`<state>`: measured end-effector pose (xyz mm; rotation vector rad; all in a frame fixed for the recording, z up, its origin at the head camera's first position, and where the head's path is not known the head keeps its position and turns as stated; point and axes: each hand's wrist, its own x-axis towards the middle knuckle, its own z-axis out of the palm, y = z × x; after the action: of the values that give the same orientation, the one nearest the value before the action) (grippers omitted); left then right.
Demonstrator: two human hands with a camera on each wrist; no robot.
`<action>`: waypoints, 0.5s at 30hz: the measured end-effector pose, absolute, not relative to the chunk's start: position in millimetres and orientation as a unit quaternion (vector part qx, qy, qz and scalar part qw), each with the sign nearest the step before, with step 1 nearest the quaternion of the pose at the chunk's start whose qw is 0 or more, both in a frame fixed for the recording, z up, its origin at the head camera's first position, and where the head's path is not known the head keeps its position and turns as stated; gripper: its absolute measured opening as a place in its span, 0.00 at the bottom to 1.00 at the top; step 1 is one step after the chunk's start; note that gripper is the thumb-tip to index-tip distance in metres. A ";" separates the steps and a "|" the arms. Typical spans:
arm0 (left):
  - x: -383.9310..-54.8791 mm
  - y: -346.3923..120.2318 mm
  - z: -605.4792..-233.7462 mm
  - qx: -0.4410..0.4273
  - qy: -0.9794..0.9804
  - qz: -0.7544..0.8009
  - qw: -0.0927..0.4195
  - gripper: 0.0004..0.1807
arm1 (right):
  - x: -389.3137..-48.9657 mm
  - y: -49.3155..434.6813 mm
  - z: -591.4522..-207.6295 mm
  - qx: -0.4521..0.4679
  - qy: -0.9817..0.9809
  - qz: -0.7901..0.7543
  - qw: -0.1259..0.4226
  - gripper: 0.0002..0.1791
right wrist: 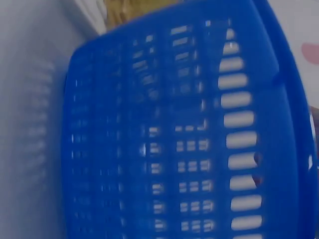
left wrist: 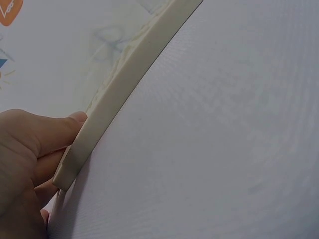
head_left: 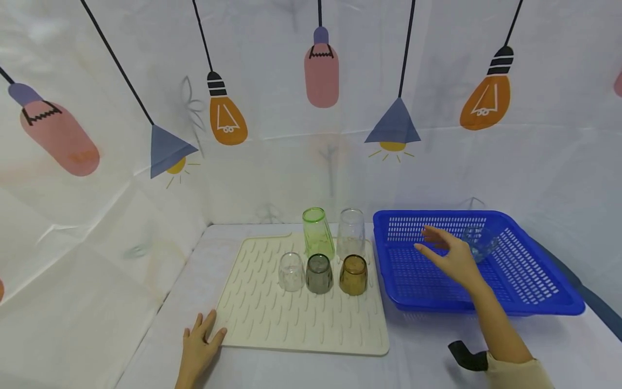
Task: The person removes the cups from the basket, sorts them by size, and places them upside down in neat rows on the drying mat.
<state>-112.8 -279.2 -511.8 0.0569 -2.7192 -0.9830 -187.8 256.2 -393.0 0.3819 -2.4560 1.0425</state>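
Observation:
At the near left corner of a cream ribbed drying mat (head_left: pixel 301 329), my left hand (head_left: pixel 198 346) rests with spread, relaxed fingers touching its edge. The left wrist view shows the thumb (left wrist: pixel 62 132) against the mat's side. Over the blue plastic basket (head_left: pixel 478 312), my right hand (head_left: pixel 454 259) hovers with thumb and fingers apart and nothing between them. A clear glass cup (head_left: pixel 481 246) lies in the basket just beyond that hand. On the mat stand a green tumbler (head_left: pixel 318 232), a tall clear tumbler (head_left: pixel 351 232), a short clear glass (head_left: pixel 291 273), a grey glass (head_left: pixel 319 274) and an amber glass (head_left: pixel 353 275).
The basket's perforated wall (right wrist: pixel 239 119) fills most of the right wrist view. A black curved piece (head_left: pixel 467 356) sticks out by the right sleeve (head_left: pixel 517 373). Behind the white table (head_left: pixel 262 370) hangs a white sheet (head_left: pixel 272 178) printed with lamps.

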 end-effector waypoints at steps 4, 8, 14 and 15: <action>-112.1 -279.4 -510.9 0.022 -0.934 -0.337 0.119 0.32 | -198.5 281.9 -403.6 0.121 -0.892 0.376 0.222 0.29; -112.4 -279.0 -511.2 0.027 -0.934 -0.334 0.120 0.31 | -214.7 315.7 -417.9 0.093 -0.901 0.366 0.216 0.33; -113.0 -277.8 -511.2 0.027 -0.931 -0.341 0.125 0.31 | -272.0 400.1 -474.4 0.055 -0.918 0.329 0.217 0.36; -113.0 -277.8 -511.2 0.026 -0.931 -0.340 0.127 0.31 | -278.1 409.7 -479.1 0.051 -0.921 0.321 0.215 0.37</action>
<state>-113.0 -277.8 -511.2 0.0750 -2.7097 -0.9908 -278.1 409.7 -479.1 0.1422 -2.5531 0.8904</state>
